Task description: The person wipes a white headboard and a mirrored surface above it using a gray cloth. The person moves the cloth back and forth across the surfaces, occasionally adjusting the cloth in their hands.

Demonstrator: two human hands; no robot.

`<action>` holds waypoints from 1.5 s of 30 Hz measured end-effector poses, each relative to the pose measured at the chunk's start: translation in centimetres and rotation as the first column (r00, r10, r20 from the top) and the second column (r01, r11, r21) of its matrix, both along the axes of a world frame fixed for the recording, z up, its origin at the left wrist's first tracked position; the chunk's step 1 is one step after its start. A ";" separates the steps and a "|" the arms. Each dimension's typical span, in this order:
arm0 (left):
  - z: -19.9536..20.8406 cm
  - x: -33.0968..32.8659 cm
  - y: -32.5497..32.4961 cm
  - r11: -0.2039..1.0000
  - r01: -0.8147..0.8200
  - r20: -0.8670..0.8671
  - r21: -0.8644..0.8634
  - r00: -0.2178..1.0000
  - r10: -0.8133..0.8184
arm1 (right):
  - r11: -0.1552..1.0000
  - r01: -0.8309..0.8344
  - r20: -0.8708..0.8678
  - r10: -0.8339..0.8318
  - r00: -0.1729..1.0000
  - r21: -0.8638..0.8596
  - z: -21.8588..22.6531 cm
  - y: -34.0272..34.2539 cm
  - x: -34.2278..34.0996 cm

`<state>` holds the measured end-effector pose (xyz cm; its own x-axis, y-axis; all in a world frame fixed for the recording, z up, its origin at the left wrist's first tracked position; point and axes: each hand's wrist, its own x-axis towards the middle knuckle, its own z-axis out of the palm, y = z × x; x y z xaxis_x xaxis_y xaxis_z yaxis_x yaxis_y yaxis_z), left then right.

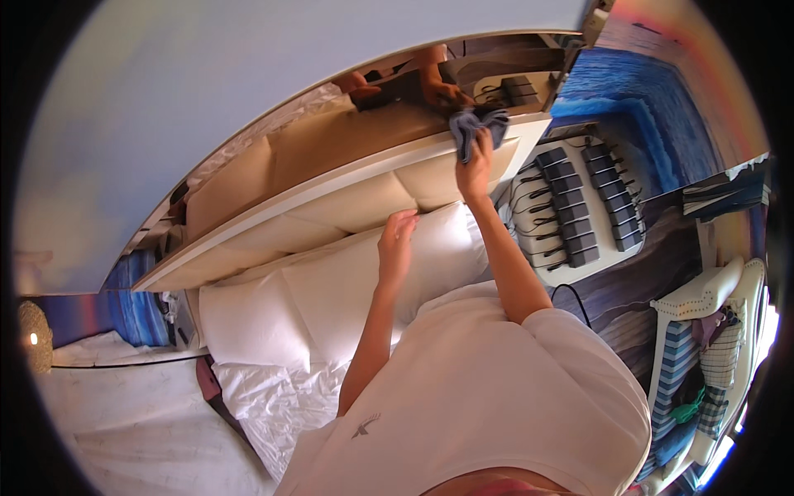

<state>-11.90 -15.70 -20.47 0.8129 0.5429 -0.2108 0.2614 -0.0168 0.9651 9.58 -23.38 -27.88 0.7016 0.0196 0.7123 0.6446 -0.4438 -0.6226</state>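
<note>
My right hand [475, 171] grips a bunched grey-blue cloth [466, 132] at the far right end of the headboard. The cloth lies at the headboard's white top edge [289, 204], against the mirror strip [322, 145] above it. In that mirror both my hands and the cloth show as reflections. My left hand [397, 245] hangs open in front of the beige padded headboard panel [356, 205], over the white pillows [339, 289], with nothing in it. Its fingers are stretched and slightly bent.
To the right, a white bedside table [542, 252] carries rows of black box-shaped devices [571, 202] with cables. Farther right stands a white studded armchair [703, 293] heaped with clothes [718, 355]. A white-covered surface [141, 413] and a woven round object [35, 335] are at the left.
</note>
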 end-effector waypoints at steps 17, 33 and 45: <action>-2.9 -9.9 9.9 0.996 -0.057 0.033 -0.065 0.998 0.059 | 0.968 -0.141 0.115 0.167 0.979 -0.209 0.0 12.5 -8.4; -4.7 -1.6 5.7 0.994 -0.031 -0.028 -0.101 0.999 0.028 | 0.990 0.125 -0.162 -0.134 0.978 -0.070 1.7 -11.9 11.6; -5.7 11.4 -3.3 0.983 0.169 0.053 0.066 0.983 -0.173 | 0.728 -0.634 -0.265 0.577 0.772 -0.261 3.9 -5.1 4.4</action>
<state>-0.53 -18.98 -26.14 0.9049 0.4050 -0.1307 0.1927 -0.1161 0.9744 14.03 -28.48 -24.00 0.5594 0.6826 0.4702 0.7528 -0.1810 -0.6328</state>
